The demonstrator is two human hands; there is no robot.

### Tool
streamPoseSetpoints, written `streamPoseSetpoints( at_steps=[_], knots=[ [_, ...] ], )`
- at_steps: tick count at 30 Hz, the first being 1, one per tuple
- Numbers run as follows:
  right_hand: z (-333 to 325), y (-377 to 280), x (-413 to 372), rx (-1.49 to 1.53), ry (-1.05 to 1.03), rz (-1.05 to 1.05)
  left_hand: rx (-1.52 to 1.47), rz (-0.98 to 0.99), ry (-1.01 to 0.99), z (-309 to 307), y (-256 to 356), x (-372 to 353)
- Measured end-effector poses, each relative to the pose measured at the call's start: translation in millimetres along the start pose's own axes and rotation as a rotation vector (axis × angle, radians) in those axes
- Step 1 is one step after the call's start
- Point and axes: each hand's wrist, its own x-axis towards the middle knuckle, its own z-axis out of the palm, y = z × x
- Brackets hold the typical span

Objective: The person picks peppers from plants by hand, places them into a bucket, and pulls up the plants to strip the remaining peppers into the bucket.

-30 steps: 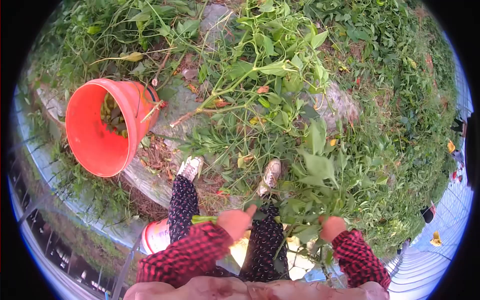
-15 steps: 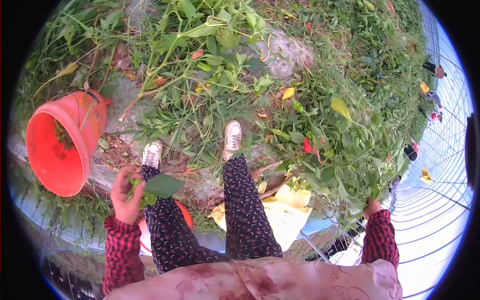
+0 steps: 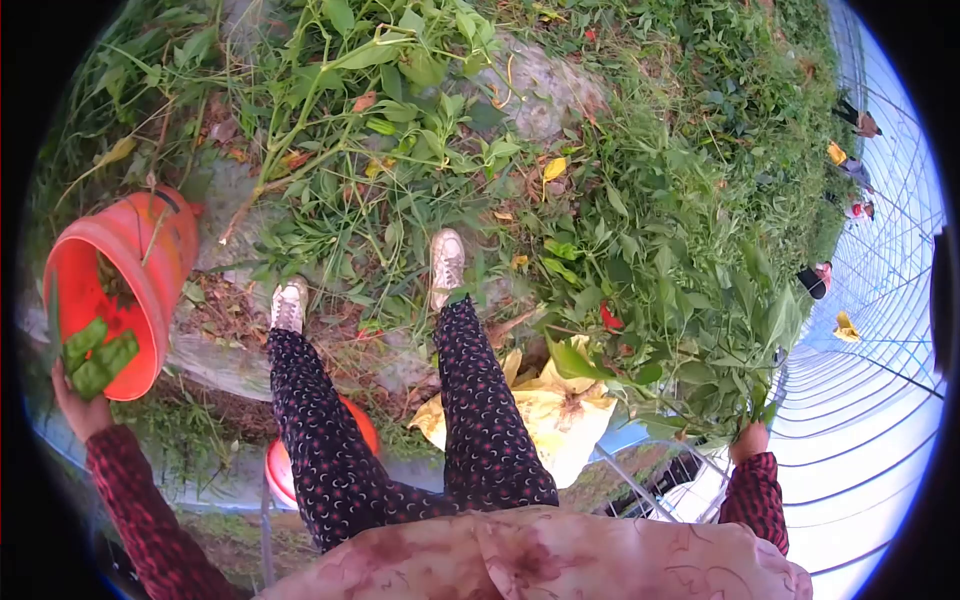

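At the mouth of the orange-red bucket (image 3: 150, 300) on the left, my left hand (image 3: 82, 408) has blurred green peppers (image 3: 100, 362) against its fingers. The peppers cover most of those fingers and overlap the bucket's opening. The bucket lies tilted, its mouth facing me, with some produce dimly visible inside. Far to the right, my right hand (image 3: 750, 440) is closed round the stems of a leafy pepper plant (image 3: 700, 320). A red pepper (image 3: 611, 318) shows among the leaves left of that hand.
Uprooted plants (image 3: 360, 130) and loose leaves cover the ground ahead. A yellow sack (image 3: 560, 420) lies right of my legs, and part of another red container (image 3: 280, 470) shows behind my left leg. Several people are at the far right, under a framed greenhouse cover (image 3: 850, 440).
My left hand has moved left from beside my leg to the bucket, carrying the green peppers. My right hand keeps its hold on the plant. The view has shifted slightly.
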Motion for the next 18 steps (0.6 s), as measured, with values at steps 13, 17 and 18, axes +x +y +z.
streamPoseSetpoints(
  at_steps=[13,17,18],
  knots=[
    [-48.3,47.7,-135.9,0.254,0.496,-0.054,0.106,0.455,-0.053,173.2,27.4,-87.0],
    [-51.8,60.4,-163.9,0.388,0.575,-0.041,0.050,0.562,-0.525,299.2,71.3,-223.4],
    [-54.5,57.5,-173.4,0.339,0.562,-0.008,0.108,0.613,-0.638,326.6,88.6,-250.9]
  ],
)
